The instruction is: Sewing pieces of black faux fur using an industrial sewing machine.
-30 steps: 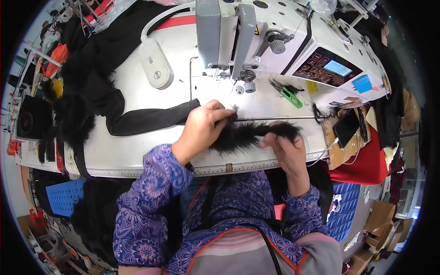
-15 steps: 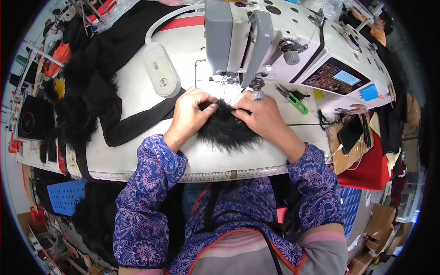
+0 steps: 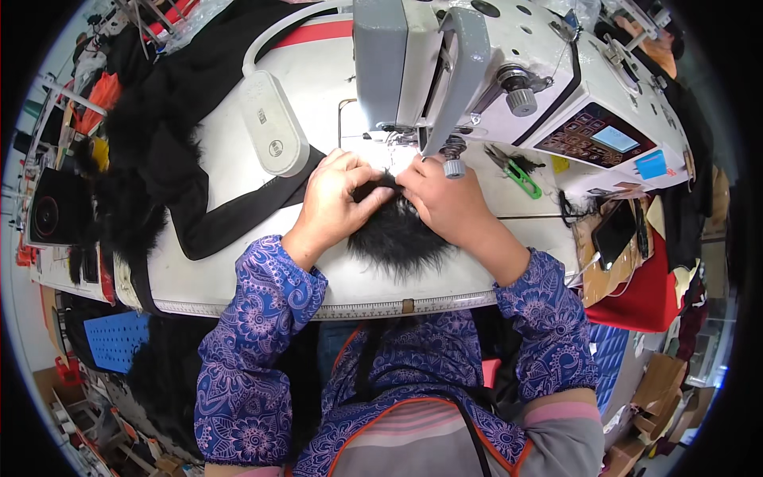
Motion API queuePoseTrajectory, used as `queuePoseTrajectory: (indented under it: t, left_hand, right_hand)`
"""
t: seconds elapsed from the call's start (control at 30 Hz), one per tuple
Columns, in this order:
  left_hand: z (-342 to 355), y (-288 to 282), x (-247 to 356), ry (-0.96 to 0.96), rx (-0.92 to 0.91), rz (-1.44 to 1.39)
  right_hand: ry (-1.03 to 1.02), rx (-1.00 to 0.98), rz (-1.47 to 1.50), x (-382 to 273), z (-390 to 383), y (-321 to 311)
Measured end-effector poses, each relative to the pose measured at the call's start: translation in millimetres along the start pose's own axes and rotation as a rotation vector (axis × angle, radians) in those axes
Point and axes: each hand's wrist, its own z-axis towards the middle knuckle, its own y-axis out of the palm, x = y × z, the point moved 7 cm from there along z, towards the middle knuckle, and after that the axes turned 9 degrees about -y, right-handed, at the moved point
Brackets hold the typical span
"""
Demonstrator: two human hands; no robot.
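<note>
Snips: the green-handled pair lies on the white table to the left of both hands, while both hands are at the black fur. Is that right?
Not quite: the snips lie to the right of both hands, as the head view shows. The rest stands: they are green-handled and on the white table, and the left hand and right hand are at the black fur.

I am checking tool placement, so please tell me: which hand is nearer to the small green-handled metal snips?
Right. The right hand is left of the small green-handled metal snips, not touching them; the left hand is farther left, beyond the right hand.
</note>
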Motion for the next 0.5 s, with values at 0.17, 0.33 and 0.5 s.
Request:
queuePoseTrajectory:
  t: [0.17,0.33,0.5]
  left_hand:
    - [-4.2,-0.9,1.3,0.029,-0.033,0.049]
    - [-5.9,-7.4,-0.6,0.033,0.031,-0.010]
    - [1.2,-3.9,-5.1,-0.015,0.046,-0.072]
  right_hand:
    - [-0.056,-0.054,-0.088,-0.8,-3.3,-5.7]
    - [-0.183,0.030,0.035,-6.1,-7.1,-16.8]
    - [-0.147,0.057,0.083,-7.5,-3.8,-10.7]
